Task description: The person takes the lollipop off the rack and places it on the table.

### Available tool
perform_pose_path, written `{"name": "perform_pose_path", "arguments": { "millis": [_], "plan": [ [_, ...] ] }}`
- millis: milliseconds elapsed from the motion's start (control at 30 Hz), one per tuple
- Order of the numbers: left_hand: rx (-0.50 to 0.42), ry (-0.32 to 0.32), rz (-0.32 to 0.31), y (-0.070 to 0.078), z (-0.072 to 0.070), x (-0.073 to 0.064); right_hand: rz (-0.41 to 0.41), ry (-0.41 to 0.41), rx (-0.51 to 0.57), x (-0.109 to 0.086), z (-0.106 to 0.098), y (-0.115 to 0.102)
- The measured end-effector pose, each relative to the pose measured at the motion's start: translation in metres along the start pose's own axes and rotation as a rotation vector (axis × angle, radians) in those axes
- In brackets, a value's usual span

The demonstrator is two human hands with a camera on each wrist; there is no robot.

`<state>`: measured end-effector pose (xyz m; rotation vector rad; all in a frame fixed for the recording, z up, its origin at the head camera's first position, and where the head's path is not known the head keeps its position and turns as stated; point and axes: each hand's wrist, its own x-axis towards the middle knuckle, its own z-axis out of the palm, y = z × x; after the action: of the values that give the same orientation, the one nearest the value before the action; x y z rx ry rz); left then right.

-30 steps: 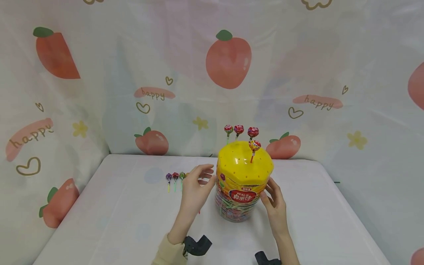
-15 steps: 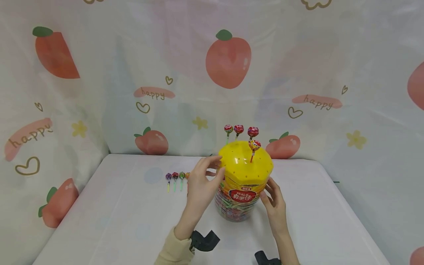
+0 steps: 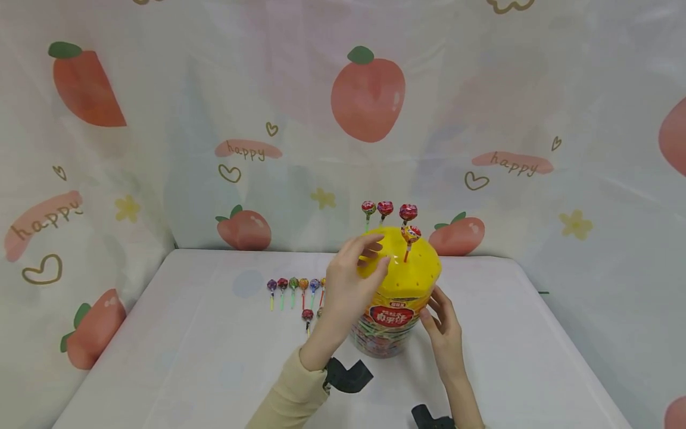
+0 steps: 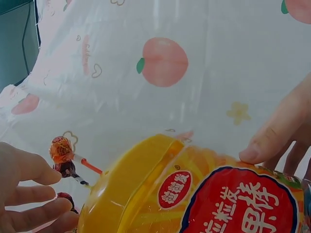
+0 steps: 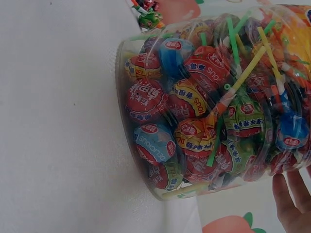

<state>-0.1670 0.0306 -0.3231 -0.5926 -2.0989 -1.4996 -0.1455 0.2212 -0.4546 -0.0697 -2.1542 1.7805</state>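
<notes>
A clear jar (image 3: 383, 341) packed with wrapped lollipops stands upright on the table under a yellow lid (image 3: 415, 277) dotted with small holes. An orange-yellow lollipop (image 3: 411, 234) sticks up from the lid's top, and several red ones (image 3: 408, 212) rise along its far edge. My right hand (image 3: 445, 328) holds the jar's right side, thumb on the front; its fingers (image 5: 286, 191) show against the plastic in the right wrist view. My left hand (image 3: 348, 286) hovers at the lid's left part, fingers loosely bent and thumb apart, nothing between them. It partly covers the lid.
Left of the jar, several lollipops lie in a row on the white table (image 3: 203, 357), among them a purple one (image 3: 272, 286) and a green one (image 3: 293, 283). A red lollipop (image 3: 307, 314) lies nearer. Behind the table hangs a peach-patterned cloth (image 3: 300, 89).
My left hand has moved rightward and up, from beside the jar to over the lid's left part, uncovering more of the lollipops on the table. My right hand and the jar stay put.
</notes>
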Motion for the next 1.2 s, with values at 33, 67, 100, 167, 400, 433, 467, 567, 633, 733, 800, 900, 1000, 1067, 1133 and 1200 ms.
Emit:
{"name": "perform_pose_path", "arguments": {
  "millis": [33,67,100,167,400,433,467,567,633,733,800,900,1000,1067,1133,1200],
  "plan": [
    [-0.009,0.0,0.004,0.001,0.001,0.001,0.0,0.0,0.0,0.0,0.0,0.0],
    [-0.014,-0.002,0.008,0.002,0.003,0.002,0.001,0.001,-0.001,0.0,0.0,0.0],
    [-0.019,-0.004,0.01,0.003,0.004,0.003,0.0,0.001,-0.002,0.0,0.0,0.0],
    [-0.024,-0.011,0.019,0.005,0.007,0.005,-0.004,0.003,-0.002,0.0,0.0,0.001],
    [-0.034,-0.03,0.051,0.012,0.016,0.012,-0.006,0.003,-0.002,0.001,0.0,0.001],
    [-0.037,-0.031,0.053,0.013,0.017,0.013,-0.005,0.001,-0.003,0.001,0.0,0.001],
    [-0.037,-0.032,0.052,0.013,0.018,0.014,-0.003,0.0,-0.005,0.001,0.0,0.001],
    [-0.033,-0.036,0.046,0.014,0.02,0.015,0.0,-0.003,-0.009,0.001,0.001,0.001],
    [-0.032,-0.038,0.042,0.015,0.021,0.016,-0.001,-0.003,-0.012,0.002,0.0,0.001],
    [-0.022,-0.04,0.036,0.015,0.022,0.017,-0.001,0.0,-0.013,0.001,0.0,0.0],
    [-0.017,-0.042,0.036,0.015,0.023,0.017,0.001,0.003,-0.014,0.001,0.0,0.0],
    [-0.011,-0.045,0.036,0.014,0.025,0.018,0.006,0.006,-0.015,0.0,0.0,0.0],
    [-0.002,-0.044,0.04,0.014,0.026,0.018,0.014,0.007,-0.017,0.0,0.0,0.0],
    [0.006,-0.043,0.042,0.014,0.026,0.018,0.016,0.007,-0.018,0.0,0.001,0.0],
    [0.011,-0.041,0.042,0.014,0.026,0.018,0.017,0.007,-0.018,0.0,0.001,0.0],
    [0.014,-0.041,0.042,0.014,0.026,0.017,0.017,0.007,-0.018,0.0,0.001,0.0]
  ]
}}
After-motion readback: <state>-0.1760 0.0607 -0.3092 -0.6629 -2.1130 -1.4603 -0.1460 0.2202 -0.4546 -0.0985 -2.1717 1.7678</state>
